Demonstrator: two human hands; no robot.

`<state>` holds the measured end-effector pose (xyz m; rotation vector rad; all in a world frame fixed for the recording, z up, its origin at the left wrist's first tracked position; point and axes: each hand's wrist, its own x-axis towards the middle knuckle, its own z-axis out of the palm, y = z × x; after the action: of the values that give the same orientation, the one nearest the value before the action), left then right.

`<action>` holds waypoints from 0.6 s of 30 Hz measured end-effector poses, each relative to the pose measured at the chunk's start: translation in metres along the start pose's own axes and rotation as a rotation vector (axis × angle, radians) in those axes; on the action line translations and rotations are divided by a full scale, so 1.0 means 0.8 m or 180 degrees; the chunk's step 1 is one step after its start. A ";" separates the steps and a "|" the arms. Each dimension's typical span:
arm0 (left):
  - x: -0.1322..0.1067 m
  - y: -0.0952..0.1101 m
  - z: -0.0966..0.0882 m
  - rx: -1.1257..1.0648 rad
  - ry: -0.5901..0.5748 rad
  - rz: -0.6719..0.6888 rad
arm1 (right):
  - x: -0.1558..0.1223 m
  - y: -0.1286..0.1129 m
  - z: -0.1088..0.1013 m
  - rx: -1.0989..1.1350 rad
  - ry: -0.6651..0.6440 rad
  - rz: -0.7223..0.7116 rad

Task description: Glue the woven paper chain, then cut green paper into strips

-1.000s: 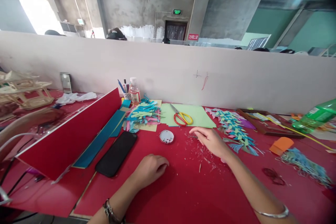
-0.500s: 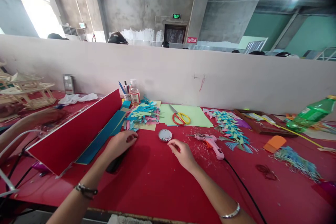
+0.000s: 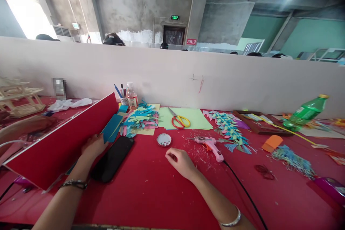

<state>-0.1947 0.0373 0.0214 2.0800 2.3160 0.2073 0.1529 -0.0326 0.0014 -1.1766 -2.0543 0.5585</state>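
Right of an upright red board (image 3: 72, 136), my left hand (image 3: 94, 146) touched long blue paper strips (image 3: 111, 129); whether it gripped them I couldn't tell. A black rectangular phone (image 3: 114, 160) lay beside it on the red surface (image 3: 151, 194), then a round white dish (image 3: 163, 137), my curled right hand (image 3: 181, 162), thumb and fingers narrowly apart, and a pink plastic glue gun (image 3: 215, 149).

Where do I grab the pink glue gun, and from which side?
Probably by the handle, coming from the near right. The pink glue gun lies on its side, nozzle pointing left, handle slanting right and toward you, the black cord trailing from its end. That keeps you clear of the nozzle.
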 end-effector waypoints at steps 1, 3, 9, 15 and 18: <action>0.000 -0.001 0.000 0.0111 0.0026 -0.0118 | 0.000 -0.001 0.000 -0.0004 -0.0008 0.0001; 0.001 0.002 -0.005 0.0289 0.0068 -0.0210 | -0.001 -0.003 -0.001 -0.0009 -0.0016 0.0002; -0.022 0.072 -0.023 0.0405 0.0572 0.0452 | 0.006 -0.027 -0.017 -0.0004 -0.0041 -0.0020; -0.058 0.178 -0.003 0.0046 0.0570 0.1630 | 0.058 0.013 -0.112 -0.0839 0.0196 0.0785; -0.072 0.198 0.004 -0.0068 0.0462 0.2205 | 0.091 0.076 -0.173 -0.1248 0.0298 0.1256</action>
<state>-0.0311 -0.0034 0.0321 2.8466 1.5346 0.3954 0.2653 0.0645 0.0800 -1.8251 -1.9102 0.2740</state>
